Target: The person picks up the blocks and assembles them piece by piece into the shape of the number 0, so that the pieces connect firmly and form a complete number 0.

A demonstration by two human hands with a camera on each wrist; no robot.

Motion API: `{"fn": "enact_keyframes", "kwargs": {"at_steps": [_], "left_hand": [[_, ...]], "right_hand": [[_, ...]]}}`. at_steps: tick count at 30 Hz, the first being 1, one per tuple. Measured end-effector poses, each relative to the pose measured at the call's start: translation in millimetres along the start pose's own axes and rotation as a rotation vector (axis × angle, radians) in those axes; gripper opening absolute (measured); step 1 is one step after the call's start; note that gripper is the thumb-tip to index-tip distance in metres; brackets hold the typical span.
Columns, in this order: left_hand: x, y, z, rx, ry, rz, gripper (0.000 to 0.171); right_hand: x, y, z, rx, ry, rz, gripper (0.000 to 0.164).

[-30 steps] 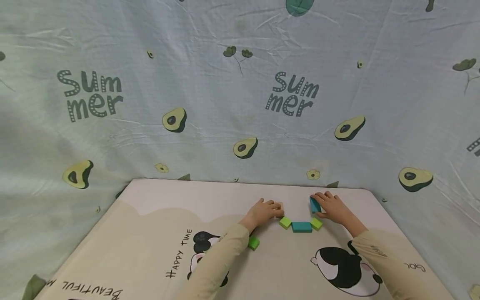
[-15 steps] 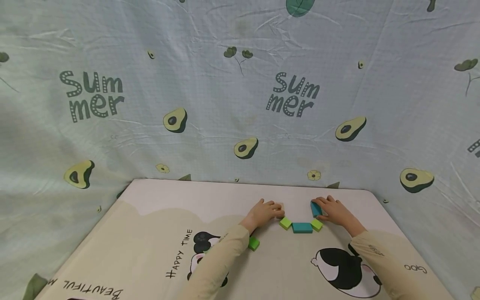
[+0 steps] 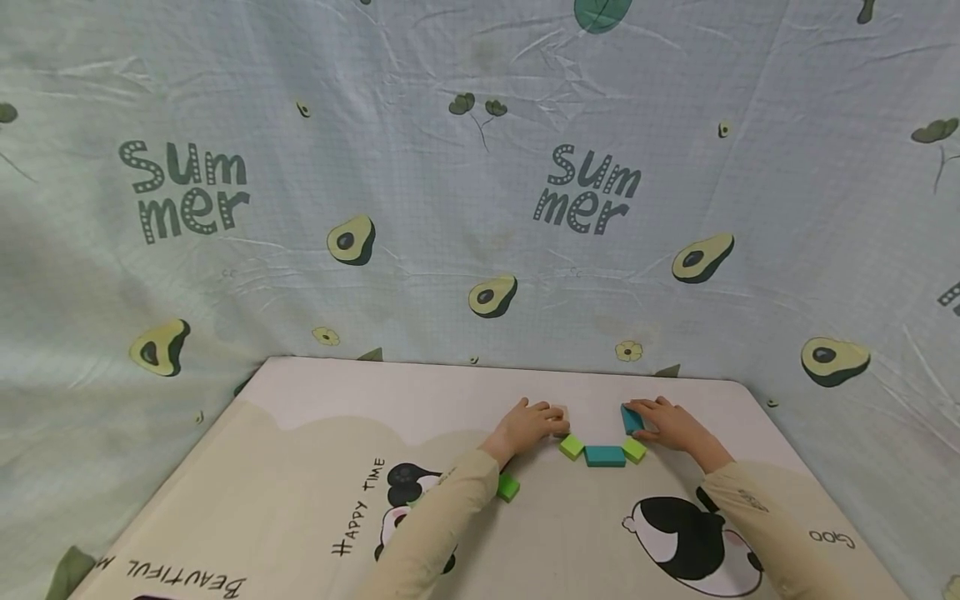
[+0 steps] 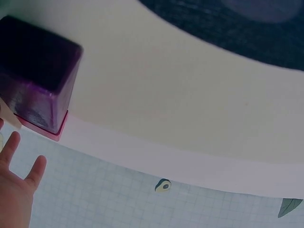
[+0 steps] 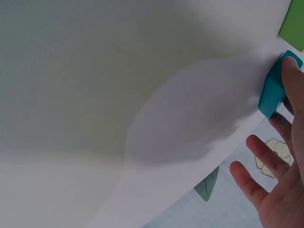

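My left hand [image 3: 527,429] grips a pale wood-coloured block [image 3: 562,419]. In the left wrist view, only a sliver of the pale block [image 4: 8,115] shows, and two fingers [image 4: 35,173] stand clear of it. My right hand [image 3: 670,427] pinches a teal block [image 3: 632,419] between thumb and index finger, its other fingers spread, as the right wrist view shows on the teal block [image 5: 274,88]. Between the hands, a lime block [image 3: 572,447], a flat teal block [image 3: 604,456] and another lime block [image 3: 634,451] form a shallow curve.
A green block [image 3: 508,487] lies beside the left forearm. The left wrist view shows a dark purple block [image 4: 38,66] with a red-pink block [image 4: 42,130] behind it. A patterned cloth [image 3: 420,183] rises beyond the table's [image 3: 337,392] far edge.
My right hand has drawn the teal block slightly towards the near side, closer to the right lime block. The left hand has stayed in place.
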State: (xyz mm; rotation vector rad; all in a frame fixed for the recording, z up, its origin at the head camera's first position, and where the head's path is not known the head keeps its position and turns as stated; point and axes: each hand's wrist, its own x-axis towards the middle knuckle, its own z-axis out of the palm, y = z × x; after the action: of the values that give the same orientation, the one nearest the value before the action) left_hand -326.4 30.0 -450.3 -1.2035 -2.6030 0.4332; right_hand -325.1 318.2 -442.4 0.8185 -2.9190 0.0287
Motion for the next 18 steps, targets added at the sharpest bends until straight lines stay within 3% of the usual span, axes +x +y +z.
{"fn": "enact_keyframes", "kwargs": {"at_steps": [18], "left_hand": [[1.1, -0.3, -2.0, -0.004, -0.014, -0.003, 0.036]], "right_hand": [[-0.2, 7.5, 6.3, -0.008, 0.063, 0.008, 0.039]]}}
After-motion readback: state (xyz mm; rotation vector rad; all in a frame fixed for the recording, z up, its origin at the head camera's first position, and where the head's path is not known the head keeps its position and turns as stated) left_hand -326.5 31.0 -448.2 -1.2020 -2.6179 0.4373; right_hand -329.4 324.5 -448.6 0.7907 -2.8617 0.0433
